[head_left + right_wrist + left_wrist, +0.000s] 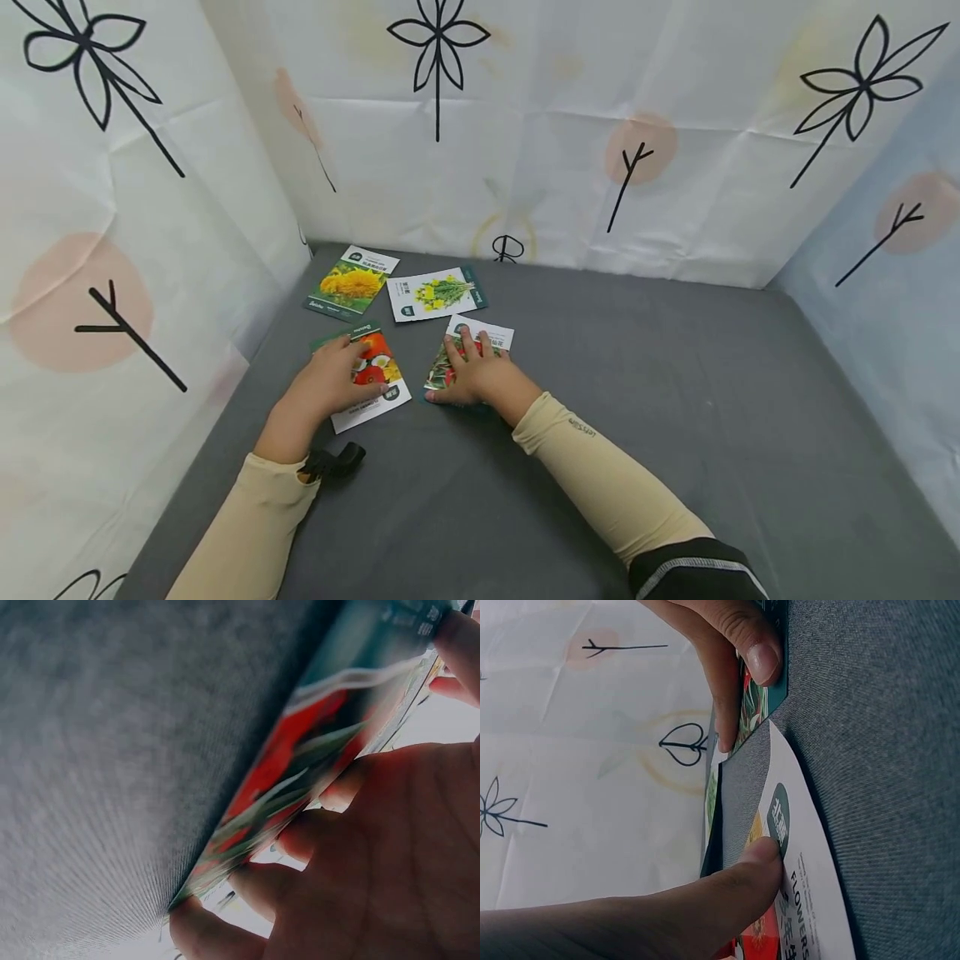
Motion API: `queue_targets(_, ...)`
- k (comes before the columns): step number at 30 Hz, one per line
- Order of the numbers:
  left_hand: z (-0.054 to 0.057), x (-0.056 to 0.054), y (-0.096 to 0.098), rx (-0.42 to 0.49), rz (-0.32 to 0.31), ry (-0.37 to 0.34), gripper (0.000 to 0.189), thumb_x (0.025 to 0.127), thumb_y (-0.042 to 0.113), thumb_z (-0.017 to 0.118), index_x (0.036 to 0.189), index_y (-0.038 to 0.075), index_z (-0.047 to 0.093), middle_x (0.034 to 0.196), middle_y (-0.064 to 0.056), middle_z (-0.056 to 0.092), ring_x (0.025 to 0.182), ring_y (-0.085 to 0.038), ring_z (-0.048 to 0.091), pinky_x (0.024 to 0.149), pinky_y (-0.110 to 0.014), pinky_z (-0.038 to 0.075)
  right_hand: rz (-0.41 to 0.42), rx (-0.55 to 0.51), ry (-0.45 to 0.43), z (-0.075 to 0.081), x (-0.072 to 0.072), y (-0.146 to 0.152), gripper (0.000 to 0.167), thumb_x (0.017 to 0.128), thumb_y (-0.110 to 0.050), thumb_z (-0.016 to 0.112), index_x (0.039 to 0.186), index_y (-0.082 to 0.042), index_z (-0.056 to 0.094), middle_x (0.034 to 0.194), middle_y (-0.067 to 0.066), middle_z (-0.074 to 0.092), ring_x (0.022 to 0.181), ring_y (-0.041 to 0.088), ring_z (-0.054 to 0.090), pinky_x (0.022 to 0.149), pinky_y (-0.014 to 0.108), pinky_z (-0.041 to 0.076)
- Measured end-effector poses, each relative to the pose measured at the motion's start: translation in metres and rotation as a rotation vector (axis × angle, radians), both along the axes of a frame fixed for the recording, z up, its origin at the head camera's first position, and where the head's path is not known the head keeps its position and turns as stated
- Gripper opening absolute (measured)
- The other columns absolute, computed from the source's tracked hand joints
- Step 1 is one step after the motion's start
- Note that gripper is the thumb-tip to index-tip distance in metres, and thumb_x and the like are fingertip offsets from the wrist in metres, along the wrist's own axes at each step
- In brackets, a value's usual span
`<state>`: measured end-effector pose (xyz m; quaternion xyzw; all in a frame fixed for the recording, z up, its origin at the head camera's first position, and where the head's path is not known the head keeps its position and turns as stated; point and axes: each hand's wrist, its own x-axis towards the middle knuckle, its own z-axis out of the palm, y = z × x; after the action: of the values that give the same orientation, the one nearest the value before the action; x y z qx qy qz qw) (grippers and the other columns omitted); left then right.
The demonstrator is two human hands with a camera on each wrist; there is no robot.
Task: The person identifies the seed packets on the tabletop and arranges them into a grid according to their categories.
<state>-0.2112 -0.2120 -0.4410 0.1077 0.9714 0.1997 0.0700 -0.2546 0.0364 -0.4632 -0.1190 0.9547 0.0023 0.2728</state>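
Observation:
My left hand point(326, 379) rests on a seed packet with red and orange flowers point(378, 371). Its thumb point(757, 859) lies on the printed face, near the white end; that end curves slightly up from the cloth in the left wrist view. To its right, my right hand point(476, 375) lies with spread fingers over a second seed packet point(495, 333), which shows red shapes among green leaves. The right wrist view has those fingers point(262, 889) touching this packet's surface. Part of each packet is hidden under the hands.
Behind the hands lie a packet with yellow-orange flowers point(351, 283) and one with a yellow-flowered green bunch point(438, 293). Grey cloth point(637, 400) covers the table. White printed fabric point(525, 167) hangs at the back and sides. A black strap mount point(337, 462) sits on the left wrist.

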Motion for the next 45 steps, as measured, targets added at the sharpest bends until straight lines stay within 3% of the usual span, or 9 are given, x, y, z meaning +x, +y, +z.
queue_targets(9,-0.002,0.002,0.001,0.011,-0.001,-0.009,0.078,0.092,0.042,0.082,0.148,-0.005,0.055,0.154,-0.039,0.044,0.138,-0.056,0.045,0.107,-0.071,0.047,0.008,0.0,-0.017,-0.003,0.001,0.001,0.112,0.09,-0.09,0.044,0.168,-0.037,-0.017,0.178,-0.001,-0.022,0.166,0.034,-0.016,0.133,0.063,0.01)
queue_targets(25,0.002,0.001,0.001,0.017,-0.004,0.011,0.078,0.091,0.043,0.082,0.147,-0.005,0.057,0.147,-0.035,0.051,0.131,-0.052,0.05,0.104,-0.067,0.051,0.037,-0.01,-0.013,0.001,-0.003,0.005,0.112,0.09,-0.089,0.047,0.168,-0.038,-0.016,0.177,-0.003,-0.025,0.166,0.034,-0.018,0.132,0.064,0.011)
queue_targets(45,-0.001,-0.001,0.002,0.015,-0.008,0.004,0.079,0.091,0.044,0.083,0.147,-0.005,0.057,0.146,-0.034,0.052,0.132,-0.05,0.051,0.105,-0.066,0.051,0.083,-0.038,-0.035,0.009,0.003,0.017,0.109,0.093,-0.084,0.05,0.168,-0.038,-0.016,0.176,-0.003,-0.027,0.164,0.031,-0.022,0.133,0.062,0.004)
